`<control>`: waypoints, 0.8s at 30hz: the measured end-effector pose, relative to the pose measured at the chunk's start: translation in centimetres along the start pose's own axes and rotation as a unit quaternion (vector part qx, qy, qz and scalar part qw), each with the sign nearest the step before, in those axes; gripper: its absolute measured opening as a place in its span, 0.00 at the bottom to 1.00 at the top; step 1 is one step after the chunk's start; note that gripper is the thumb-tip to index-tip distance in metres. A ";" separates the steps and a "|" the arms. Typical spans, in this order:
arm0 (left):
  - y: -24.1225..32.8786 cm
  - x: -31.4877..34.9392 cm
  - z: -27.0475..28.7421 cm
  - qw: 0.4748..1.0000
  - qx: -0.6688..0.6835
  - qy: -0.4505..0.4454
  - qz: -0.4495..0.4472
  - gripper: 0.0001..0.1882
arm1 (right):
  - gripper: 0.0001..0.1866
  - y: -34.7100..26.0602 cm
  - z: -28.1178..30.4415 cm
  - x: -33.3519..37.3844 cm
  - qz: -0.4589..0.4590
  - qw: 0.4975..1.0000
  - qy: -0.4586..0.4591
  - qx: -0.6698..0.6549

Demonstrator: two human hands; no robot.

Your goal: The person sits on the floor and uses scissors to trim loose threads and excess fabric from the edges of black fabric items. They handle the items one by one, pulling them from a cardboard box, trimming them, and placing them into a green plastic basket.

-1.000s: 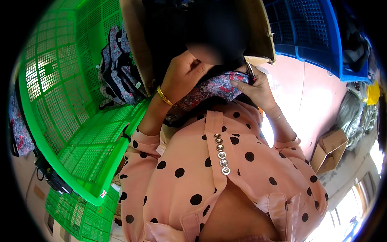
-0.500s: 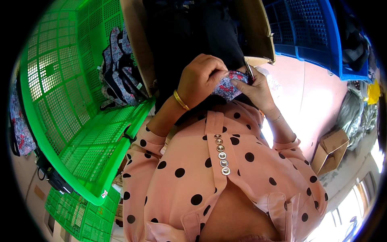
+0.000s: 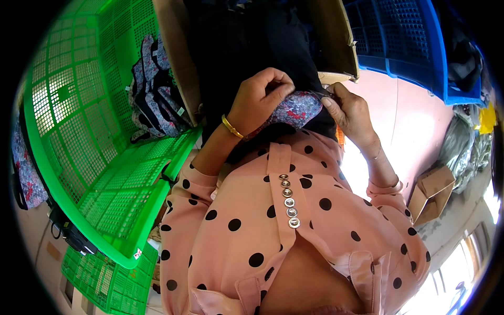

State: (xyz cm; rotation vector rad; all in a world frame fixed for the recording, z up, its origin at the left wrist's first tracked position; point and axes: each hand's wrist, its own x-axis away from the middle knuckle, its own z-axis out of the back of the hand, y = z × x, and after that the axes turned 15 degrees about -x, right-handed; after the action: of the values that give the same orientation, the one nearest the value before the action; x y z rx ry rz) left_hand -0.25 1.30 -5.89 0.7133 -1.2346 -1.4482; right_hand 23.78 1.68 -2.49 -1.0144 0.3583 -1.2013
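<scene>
My left hand, with a gold bangle at its wrist, is closed on a floral garment. The cloth is grey-blue with red flowers, has a dark underside, and bulges out roundly above my lap. At its right end my right hand has thumb and fingers pinched together. A thin dark thing shows at those fingertips, too small to make out. Black cloth spreads behind the hands, over my legs.
To the left stands a large green plastic basket with floral and black garments in it. An open cardboard box is ahead. A blue basket stands at far right, with a small carton lower down.
My right hand has moved slightly right and turned at the garment's edge. The dark metal tool seen in it before no longer shows clearly. More of the floral cloth is exposed.
</scene>
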 end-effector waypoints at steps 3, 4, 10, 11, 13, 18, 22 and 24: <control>1.1 0.3 0.3 0.990 -0.112 0.011 -0.086 0.08 | 0.18 -0.1 -1.1 0.6 0.011 0.988 0.048 -0.145; 1.2 0.5 0.4 0.981 -0.154 0.019 -0.121 0.09 | 0.18 0.0 -1.6 0.8 0.010 0.984 0.054 -0.169; 0.8 1.0 -0.2 0.959 -0.240 0.033 -0.149 0.13 | 0.19 0.7 -4.3 1.3 -0.059 0.948 0.111 -0.292; 0.7 1.0 -0.3 0.957 -0.247 0.033 -0.146 0.14 | 0.18 0.4 -4.5 1.3 -0.074 0.949 0.114 -0.285; 0.6 1.1 -0.6 0.952 -0.257 0.042 -0.158 0.15 | 0.16 -0.3 -4.8 1.2 -0.103 0.949 0.119 -0.273; 0.8 1.1 -0.7 0.952 -0.258 0.040 -0.160 0.15 | 0.13 0.0 -5.2 1.6 -0.074 0.958 0.120 -0.249; 1.1 0.6 -0.6 0.952 -0.258 0.035 -0.162 0.13 | 0.12 1.2 -5.7 1.9 -0.071 0.959 0.120 -0.248; 1.0 0.2 -0.7 0.947 -0.271 0.036 -0.171 0.11 | 0.12 1.4 -5.7 2.0 -0.050 0.963 0.130 -0.230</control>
State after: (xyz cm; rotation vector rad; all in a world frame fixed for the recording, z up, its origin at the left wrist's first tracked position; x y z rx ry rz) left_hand 0.63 0.94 -5.12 0.6064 -0.6169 -1.9214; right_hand 21.29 -2.71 -6.11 -1.2844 0.8300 -1.3814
